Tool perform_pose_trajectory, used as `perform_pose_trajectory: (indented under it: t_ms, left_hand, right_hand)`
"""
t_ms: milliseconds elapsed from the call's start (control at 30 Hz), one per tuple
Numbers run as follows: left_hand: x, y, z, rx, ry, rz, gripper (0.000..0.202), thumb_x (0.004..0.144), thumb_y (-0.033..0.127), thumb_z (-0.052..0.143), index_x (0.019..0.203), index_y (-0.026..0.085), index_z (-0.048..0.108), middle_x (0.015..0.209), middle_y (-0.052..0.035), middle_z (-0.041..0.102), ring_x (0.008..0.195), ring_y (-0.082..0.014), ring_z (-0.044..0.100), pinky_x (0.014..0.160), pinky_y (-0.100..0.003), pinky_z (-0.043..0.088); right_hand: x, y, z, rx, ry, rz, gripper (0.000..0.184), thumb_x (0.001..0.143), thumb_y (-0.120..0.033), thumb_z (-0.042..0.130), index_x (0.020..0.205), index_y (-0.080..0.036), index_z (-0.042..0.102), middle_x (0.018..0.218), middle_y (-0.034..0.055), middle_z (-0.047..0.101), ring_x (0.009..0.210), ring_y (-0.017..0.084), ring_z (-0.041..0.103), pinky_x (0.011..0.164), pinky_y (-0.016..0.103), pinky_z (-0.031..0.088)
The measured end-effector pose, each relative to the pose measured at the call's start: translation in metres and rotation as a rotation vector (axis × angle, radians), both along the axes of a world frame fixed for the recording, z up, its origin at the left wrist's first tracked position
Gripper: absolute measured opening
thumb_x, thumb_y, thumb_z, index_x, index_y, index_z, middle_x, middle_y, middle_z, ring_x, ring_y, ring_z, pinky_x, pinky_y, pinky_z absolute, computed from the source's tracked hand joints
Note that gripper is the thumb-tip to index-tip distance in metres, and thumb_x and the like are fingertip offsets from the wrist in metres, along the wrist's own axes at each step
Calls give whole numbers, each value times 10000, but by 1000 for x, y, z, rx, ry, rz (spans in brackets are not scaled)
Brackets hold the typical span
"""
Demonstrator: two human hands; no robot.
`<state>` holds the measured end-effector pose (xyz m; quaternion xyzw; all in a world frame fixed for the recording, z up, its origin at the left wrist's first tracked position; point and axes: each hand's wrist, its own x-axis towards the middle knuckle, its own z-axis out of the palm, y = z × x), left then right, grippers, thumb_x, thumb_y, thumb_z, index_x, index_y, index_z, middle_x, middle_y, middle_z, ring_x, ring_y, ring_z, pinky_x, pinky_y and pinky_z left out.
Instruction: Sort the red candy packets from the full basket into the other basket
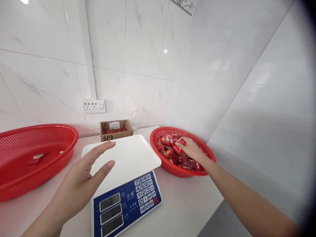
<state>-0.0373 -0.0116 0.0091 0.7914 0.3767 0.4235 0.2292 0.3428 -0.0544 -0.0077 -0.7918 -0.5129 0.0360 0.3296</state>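
My right hand (192, 148) reaches into the red plastic basket (170, 170) on the right, its fingers closed on a small red wrapped packet (182, 142). Many more shiny red packets (169, 153) lie heaped in that basket around the fingers. My left hand (80, 179) hovers over the left side of a digital scale (130, 200), thumb and fingers apart, holding nothing. The scale has a white weighing pan (130, 154) with nothing on it, a blue panel with number keys and three small displays.
At the left stands another red basket (55, 130) with a red packet (36, 159) inside. Behind the scale are a cardboard box (120, 134) with red contents and a clear plastic bottle (134, 121). A socket (93, 106) sits on the tiled wall. The white table's right edge lies below the right basket.
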Motion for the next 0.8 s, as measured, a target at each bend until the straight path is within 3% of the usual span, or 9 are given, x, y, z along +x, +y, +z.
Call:
perform_pose_trajectory:
  t_ms: [133, 267, 433, 533, 667, 800]
  left_hand:
    - [-6, 10, -5, -209, -111, -148, 398, 824, 523, 556, 1182, 349, 556, 1325, -4, 546, 1215, -258, 511, 962, -385, 488]
    - [-7, 21, -10, -310, -132, -163, 391, 820, 530, 552, 1133, 297, 584, 1292, -41, 570, 1191, -263, 531, 973, -393, 476]
    - [-2, 25, -17, -240, 94, -53, 372, 871, 502, 456, 1180, 318, 551, 1286, -18, 574, 1212, -276, 503, 922, -409, 498]
    - [-2, 26, -21, -167, 170, -53, 377, 894, 463, 434, 1237, 322, 505, 1309, -20, 553, 1200, -267, 511, 895, -384, 511]
    - [-5, 33, -28, -105, 228, -79, 401, 918, 428, 416, 1309, 340, 425, 1370, -20, 487, 1275, -251, 429, 1000, -416, 433]
    - [-5, 40, -38, -78, 384, -128, 454, 925, 434, 398, 1365, 321, 378, 1481, -27, 347, 1402, -266, 181, 1090, -491, 299]
  right_hand:
    - [-2, 8, -1, 68, 152, -35, 210, 756, -408, 581, 723, -201, 570, 840, 57, 670, 840, 229, 595, 769, 329, 401]
    - [-23, 24, 0, 138, 277, -29, 317, 813, -516, 477, 761, -207, 522, 848, 54, 664, 814, 208, 609, 734, 318, 450]
    - [-92, 64, 4, 229, 558, 206, 321, 756, -518, 578, 741, -203, 513, 772, 16, 626, 717, 164, 592, 652, 280, 475]
    - [-141, 84, 3, 77, 696, 375, 359, 745, -549, 591, 793, -199, 526, 710, -6, 591, 592, 134, 552, 519, 248, 437]
    - [-180, 97, 0, -111, 591, 557, 422, 789, -563, 550, 1030, -217, 556, 752, 1, 616, 557, 121, 532, 453, 217, 374]
    - [-183, 101, -3, -104, 393, 590, 474, 841, -531, 492, 1174, -196, 526, 712, 3, 599, 629, 148, 562, 560, 260, 426]
